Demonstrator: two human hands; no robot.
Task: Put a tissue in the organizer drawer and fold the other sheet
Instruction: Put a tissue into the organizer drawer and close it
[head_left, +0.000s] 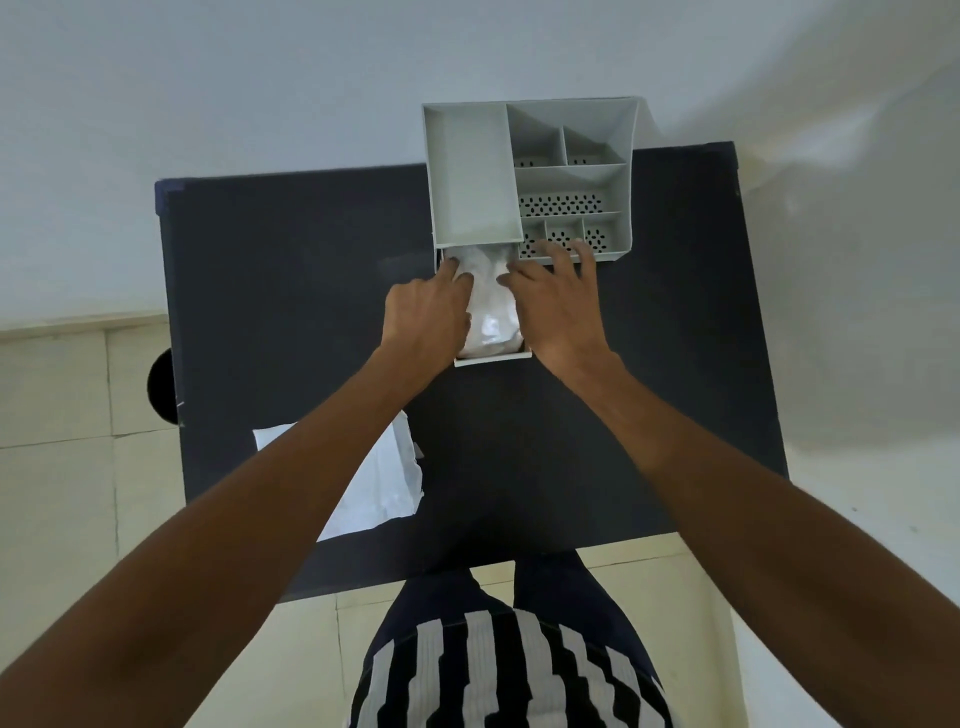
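A grey desk organizer (470, 176) stands at the far side of the dark table (291, 291). Its drawer (493, 359) is pulled out toward me. A crumpled white tissue (491, 306) lies inside the drawer. My left hand (426, 317) presses on the tissue's left side, fingers curled down into the drawer. My right hand (556, 301) rests on the tissue's right side, fingers spread over the drawer edge and the organizer's front. A second white sheet (387, 488) lies flat at the near left of the table, partly hidden under my left forearm.
The organizer has several empty compartments, some with perforated floors (563, 203). A white wall is behind the table. A dark round object (160, 387) sticks out past the table's left edge. Tiled floor surrounds the table.
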